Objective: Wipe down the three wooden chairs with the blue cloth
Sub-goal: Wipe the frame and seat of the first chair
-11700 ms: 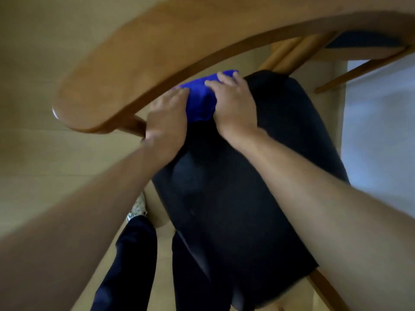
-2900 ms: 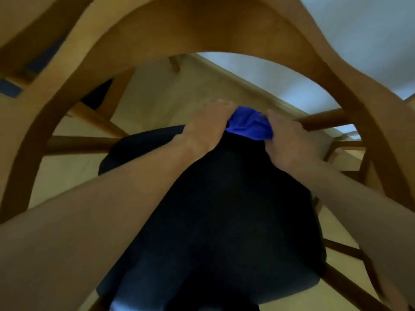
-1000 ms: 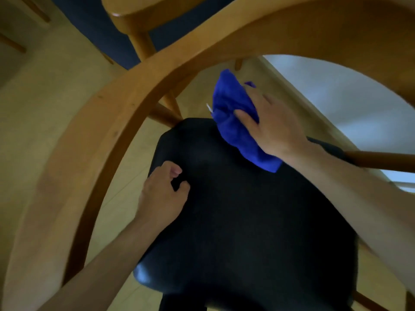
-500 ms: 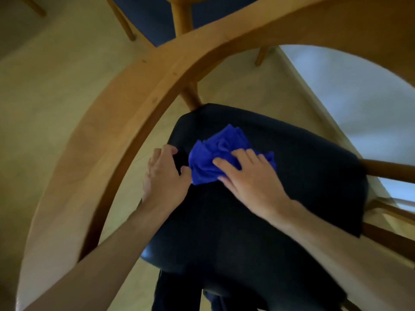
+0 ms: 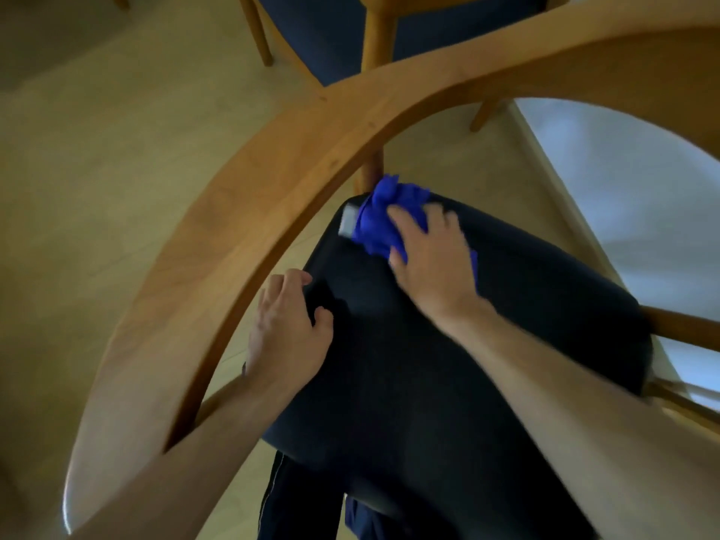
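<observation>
Left hand, the nearer of the two, rests on the left edge of the dark seat cushion. Its fingers curl over the cushion's side and its thumb lies on top, so it is holding the seat. Half a second ago it sat closer to the cloth, its thumb almost touching the blue folds. Now the two are well apart, because the cloth has travelled away from it.

Farther out, the right hand presses the blue cloth against the cushion with spread, fairly straight fingers. The cloth is bunched under the fingertips and palm, with a strip of blue showing past the far side of the hand. It has slid from the middle-left of the seat to the far left corner, right where the cushion meets the wooden upright under the curved armrest. The hand is motion-blurred, which fits a stroke in progress.

My reading is that this is a sweep across the upholstered seat, ending at the corner, with the left hand steadying the chair. The corner seems a sensible place to pass on to the wooden upright and rail next, though that is only a guess.

Beyond the armrest stands a second chair with a blue seat and wooden legs on the pale floor. Nothing here shows whether it has been wiped. No third chair can be made out in this view, so progress across all three cannot be judged.
</observation>
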A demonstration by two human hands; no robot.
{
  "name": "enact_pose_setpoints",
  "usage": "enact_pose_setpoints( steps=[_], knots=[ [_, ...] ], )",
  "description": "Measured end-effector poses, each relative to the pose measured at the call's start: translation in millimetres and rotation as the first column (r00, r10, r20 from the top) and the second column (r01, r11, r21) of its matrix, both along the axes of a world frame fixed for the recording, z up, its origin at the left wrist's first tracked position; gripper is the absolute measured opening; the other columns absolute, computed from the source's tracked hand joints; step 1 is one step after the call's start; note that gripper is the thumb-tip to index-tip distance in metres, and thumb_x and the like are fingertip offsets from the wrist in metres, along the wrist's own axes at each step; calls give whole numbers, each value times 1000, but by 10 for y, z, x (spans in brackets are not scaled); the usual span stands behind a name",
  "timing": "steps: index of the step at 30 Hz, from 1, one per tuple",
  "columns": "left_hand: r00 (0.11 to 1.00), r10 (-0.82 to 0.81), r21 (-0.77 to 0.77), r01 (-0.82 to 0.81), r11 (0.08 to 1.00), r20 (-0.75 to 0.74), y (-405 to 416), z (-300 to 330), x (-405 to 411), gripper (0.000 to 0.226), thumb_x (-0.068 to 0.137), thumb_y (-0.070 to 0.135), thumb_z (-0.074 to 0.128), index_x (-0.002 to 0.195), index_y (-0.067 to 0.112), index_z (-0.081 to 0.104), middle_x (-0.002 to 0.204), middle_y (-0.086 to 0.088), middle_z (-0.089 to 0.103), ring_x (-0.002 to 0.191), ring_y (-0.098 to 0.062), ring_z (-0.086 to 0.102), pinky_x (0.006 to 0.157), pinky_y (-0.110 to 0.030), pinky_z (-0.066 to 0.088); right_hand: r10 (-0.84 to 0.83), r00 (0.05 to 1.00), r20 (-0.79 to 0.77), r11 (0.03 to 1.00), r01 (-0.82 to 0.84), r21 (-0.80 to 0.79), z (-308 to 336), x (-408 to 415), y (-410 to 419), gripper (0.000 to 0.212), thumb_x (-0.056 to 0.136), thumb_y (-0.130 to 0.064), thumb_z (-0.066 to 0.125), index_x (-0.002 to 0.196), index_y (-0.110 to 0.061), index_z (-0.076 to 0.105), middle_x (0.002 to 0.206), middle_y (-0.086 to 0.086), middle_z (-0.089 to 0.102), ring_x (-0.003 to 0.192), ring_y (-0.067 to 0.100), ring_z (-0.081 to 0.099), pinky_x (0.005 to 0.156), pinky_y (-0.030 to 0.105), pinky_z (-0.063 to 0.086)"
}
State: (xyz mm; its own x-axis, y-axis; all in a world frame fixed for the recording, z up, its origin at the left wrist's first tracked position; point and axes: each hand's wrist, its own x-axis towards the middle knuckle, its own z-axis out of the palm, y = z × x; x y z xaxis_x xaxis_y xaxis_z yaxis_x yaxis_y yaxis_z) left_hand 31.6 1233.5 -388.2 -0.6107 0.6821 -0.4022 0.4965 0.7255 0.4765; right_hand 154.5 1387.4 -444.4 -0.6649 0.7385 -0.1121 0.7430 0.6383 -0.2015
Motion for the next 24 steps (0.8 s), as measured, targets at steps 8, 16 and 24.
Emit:
enact_pose_setpoints(
  steps=[8, 16, 24],
  knots=[
    [999, -50, 14, 50, 999, 20, -487, 203, 80, 39, 95, 8, 45, 134, 17, 42, 131, 2, 44, 104, -7, 46, 83, -20, 33, 427, 875, -228, 854, -473, -215, 156, 569, -1033, 57, 81, -31, 61, 137, -30, 50, 132, 10, 51, 106, 34, 55, 83, 49, 52],
    [999, -23, 52, 25, 998, -26, -1245, -63, 308, 44, 87, 1, 55, 129, 14, 50, 120, -1, 54, 105, -18, 55, 84, -16, 38, -124, 981, -151, 992, 126, -1, -246, -147, 217, 64, 85, -57, 51, 140, -26, 39, 136, 13, 51, 122, 37, 48, 100, 57, 39],
    [860, -337, 108, 404, 908, -382, -1670, -265, 106, 40, 81, -3, 36, 111, -7, 63, 123, -23, 59, 111, -36, 61, 95, -46, 51, 458, 833, -311, 842, -519, -147, -163, 170, -1667, 54, 74, -33, 57, 128, -26, 62, 139, 12, 55, 128, 30, 51, 105, 48, 42]
  ],
)
